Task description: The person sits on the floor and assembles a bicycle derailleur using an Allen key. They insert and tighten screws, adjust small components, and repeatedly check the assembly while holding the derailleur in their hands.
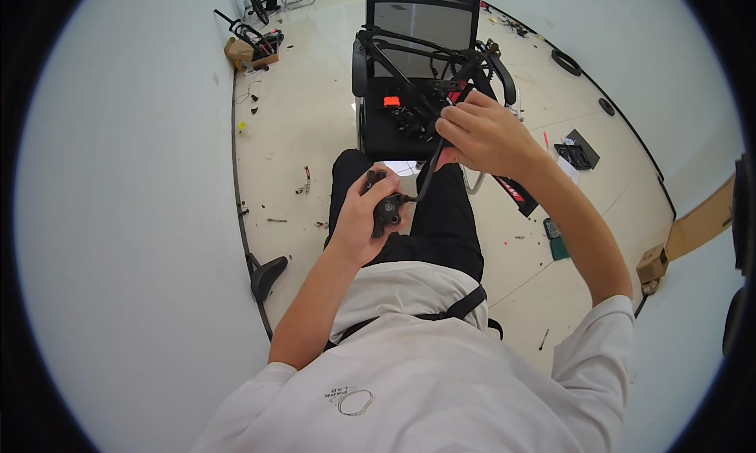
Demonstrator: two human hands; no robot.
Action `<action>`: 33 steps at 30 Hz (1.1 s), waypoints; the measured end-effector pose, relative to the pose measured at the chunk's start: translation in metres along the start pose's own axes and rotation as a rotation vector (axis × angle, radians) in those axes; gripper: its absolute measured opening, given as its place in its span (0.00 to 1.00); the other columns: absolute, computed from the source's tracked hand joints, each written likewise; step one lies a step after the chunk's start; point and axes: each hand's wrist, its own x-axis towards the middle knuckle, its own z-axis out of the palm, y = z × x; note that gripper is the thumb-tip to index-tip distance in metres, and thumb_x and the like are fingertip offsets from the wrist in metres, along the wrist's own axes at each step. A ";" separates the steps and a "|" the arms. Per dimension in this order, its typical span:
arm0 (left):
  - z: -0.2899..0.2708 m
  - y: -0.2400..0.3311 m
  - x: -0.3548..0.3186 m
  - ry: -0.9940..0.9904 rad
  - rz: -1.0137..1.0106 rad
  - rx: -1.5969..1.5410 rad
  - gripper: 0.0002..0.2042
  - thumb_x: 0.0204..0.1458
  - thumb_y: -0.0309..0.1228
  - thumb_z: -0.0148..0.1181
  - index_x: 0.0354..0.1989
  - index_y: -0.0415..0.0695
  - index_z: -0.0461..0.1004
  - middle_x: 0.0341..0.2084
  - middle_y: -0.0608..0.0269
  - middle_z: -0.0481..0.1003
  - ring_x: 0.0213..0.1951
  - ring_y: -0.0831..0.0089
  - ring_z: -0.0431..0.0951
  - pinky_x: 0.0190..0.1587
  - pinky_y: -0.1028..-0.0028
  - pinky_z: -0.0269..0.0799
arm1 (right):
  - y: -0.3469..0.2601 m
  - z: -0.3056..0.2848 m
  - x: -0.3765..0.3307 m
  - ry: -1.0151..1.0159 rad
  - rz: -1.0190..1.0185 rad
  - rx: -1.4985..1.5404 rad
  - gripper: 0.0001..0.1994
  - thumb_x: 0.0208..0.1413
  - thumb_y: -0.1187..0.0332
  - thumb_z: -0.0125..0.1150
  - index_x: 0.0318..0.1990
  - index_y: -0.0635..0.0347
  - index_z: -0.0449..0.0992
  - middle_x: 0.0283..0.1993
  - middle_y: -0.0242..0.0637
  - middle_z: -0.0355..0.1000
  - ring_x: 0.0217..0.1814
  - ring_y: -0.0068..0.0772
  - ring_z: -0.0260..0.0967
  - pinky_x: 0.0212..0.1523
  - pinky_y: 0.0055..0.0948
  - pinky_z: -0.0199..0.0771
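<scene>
My left hand is closed around a black bicycle brake caliper above my lap. A black hose runs from the caliper up and to the right. Higher up, my right hand grips this hose with bent fingers, near the front of the office chair. A black bicycle frame lies across the chair's armrests and seat. Small black parts and an orange block rest on the seat; my right hand hides some of what lies behind it.
The office chair stands facing me. On the left floor are a bicycle saddle and a cardboard box with a fork. Tyres, a green case and a cardboard box lie to the right.
</scene>
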 end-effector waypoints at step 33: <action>-0.086 -0.046 0.037 0.530 0.534 0.512 0.06 0.62 0.30 0.52 0.34 0.43 0.67 0.20 0.69 0.67 0.21 0.82 0.70 0.21 0.78 0.68 | -0.189 0.130 -0.017 -0.107 1.285 0.718 0.35 0.67 0.47 0.38 0.18 0.68 0.74 0.20 0.57 0.70 0.25 0.64 0.70 0.28 0.53 0.69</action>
